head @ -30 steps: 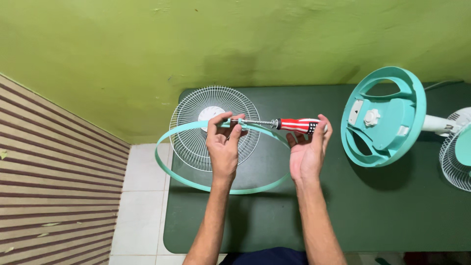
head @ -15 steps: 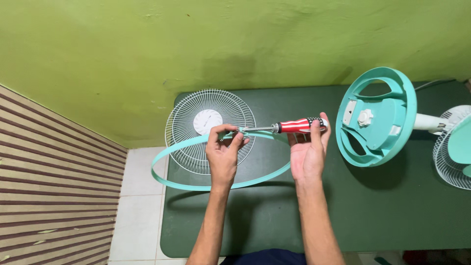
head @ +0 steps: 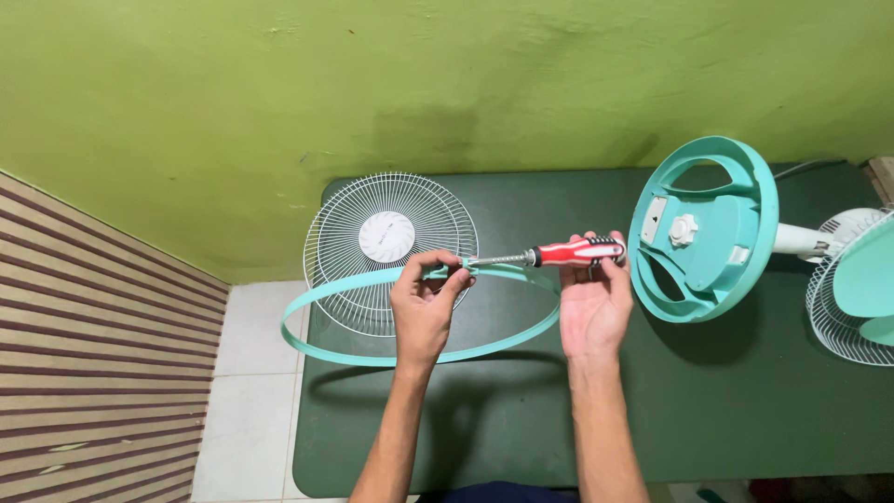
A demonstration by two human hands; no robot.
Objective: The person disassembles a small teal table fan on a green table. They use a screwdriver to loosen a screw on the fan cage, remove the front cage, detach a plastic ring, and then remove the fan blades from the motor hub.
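- Since the earlier frame, both hands had drifted slightly lower and toward the person, carrying the teal ring and the screwdriver with them, so more of the wire grille showed behind.
- Beyond and left of the left hand's fingers, the white wire fan grille [head: 389, 250] lay flat on the dark green tabletop [head: 745, 391], partly over its left edge.
- The teal ring [head: 354, 354] was held up above the tabletop, looping out to the left of the fingers and below them.
- The left hand [head: 424, 303] had its fingers pinched narrowly on the ring's far rim, at the clasp.
- Just right of those fingers, the screwdriver [head: 568, 253] lay level, its metal tip meeting the clasp.
- The right hand [head: 591, 303] had its fingers curled around the red and black handle.
- Just right of the right hand's fingers stood the teal fan base [head: 708, 233], tipped on edge.
- Farther right, another fan grille [head: 852, 298] showed at the edge of view.
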